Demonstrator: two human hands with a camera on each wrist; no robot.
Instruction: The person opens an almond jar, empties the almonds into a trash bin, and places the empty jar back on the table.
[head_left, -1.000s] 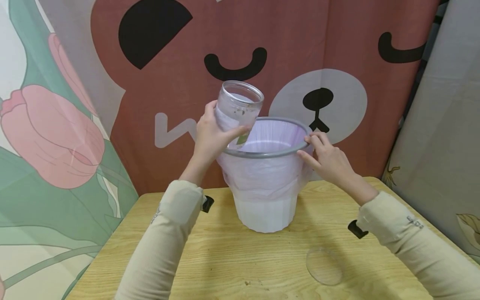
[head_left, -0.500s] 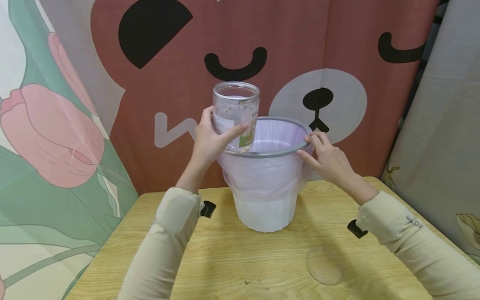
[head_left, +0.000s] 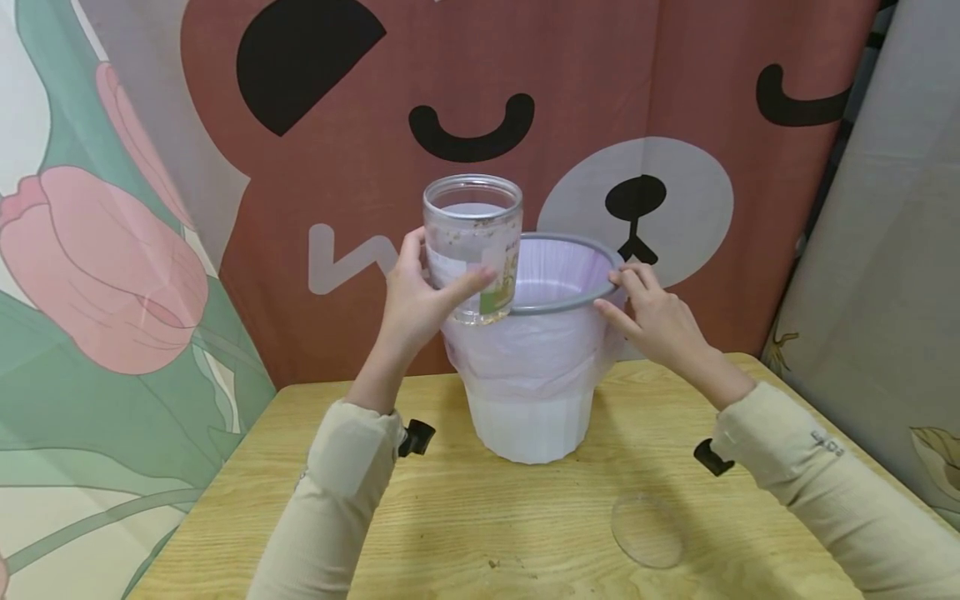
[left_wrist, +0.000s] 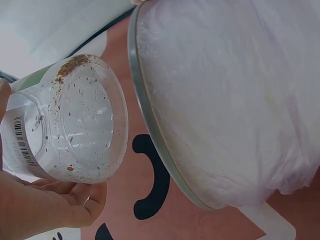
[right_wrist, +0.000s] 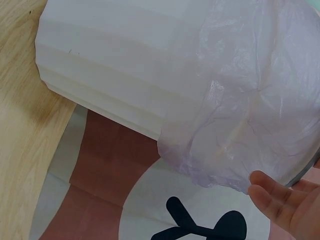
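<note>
My left hand (head_left: 416,304) grips a clear plastic jar (head_left: 471,262) with no lid on, nearly upright, just in front of the left side of a white trash bin (head_left: 532,429). In the left wrist view, brown crumbs and specks cling around the base of the jar (left_wrist: 87,125), and a barcode label shows. A thin, pale purple bin liner (head_left: 532,358) hangs over the bin's outside, under a grey rim ring (head_left: 562,308). On the right, my right hand (head_left: 663,321) holds that rim, fingers over the edge and thumb toward the front.
A clear round lid (head_left: 648,532) lies on the wooden table (head_left: 420,533), front right of the bin. Some tiny crumbs dot the tabletop near its front. A curtain with a bear print (head_left: 330,183) hangs right behind the table, and a flowered one (head_left: 105,275) on the left.
The jar has gone from tilted over the bin to nearly upright. My left hand has brought it slightly left, down and toward me. The right hand has stayed on the rim.
</note>
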